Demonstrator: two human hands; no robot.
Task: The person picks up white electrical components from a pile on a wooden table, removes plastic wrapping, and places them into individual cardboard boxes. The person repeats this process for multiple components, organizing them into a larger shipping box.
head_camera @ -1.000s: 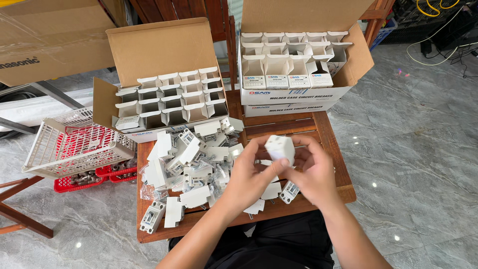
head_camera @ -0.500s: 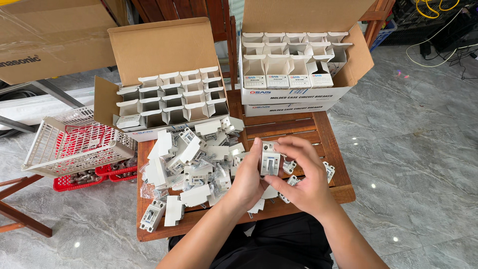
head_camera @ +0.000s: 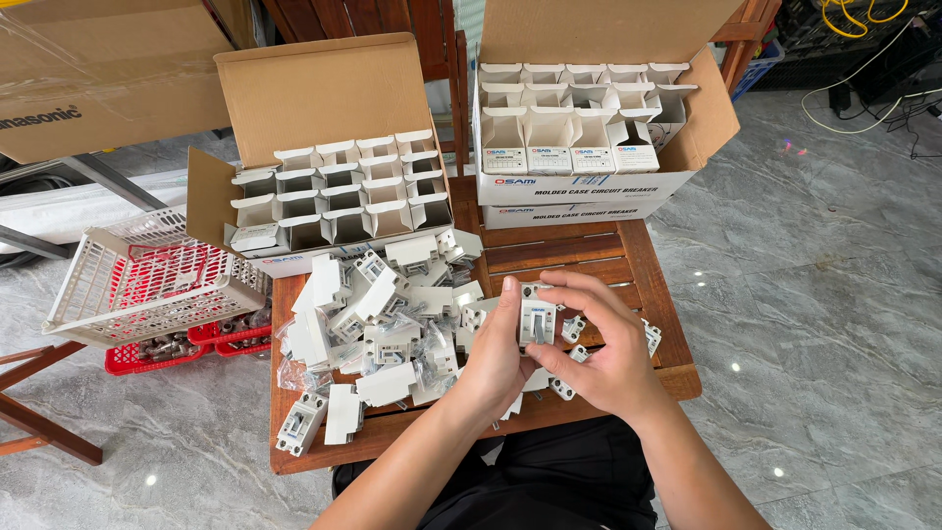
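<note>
Both hands hold one small white breaker [head_camera: 537,319] upright above the wooden table [head_camera: 589,253], face toward the camera: left hand [head_camera: 496,355] fingers closed behind it, right hand [head_camera: 603,344] fingertips pinching its top and side, apparently for inspection. Loose breakers [head_camera: 378,314] lie heaped alongside; the left carton [head_camera: 324,186] and right carton [head_camera: 579,128] hold mostly open white sleeves.

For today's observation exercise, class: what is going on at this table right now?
A seated person holds one small white breaker upright over a wooden table, left hand and right hand both gripping it. A heap of similar white parts covers the table's left side. Behind stand two open cartons of small divided boxes. A white basket sits to the left.
</note>
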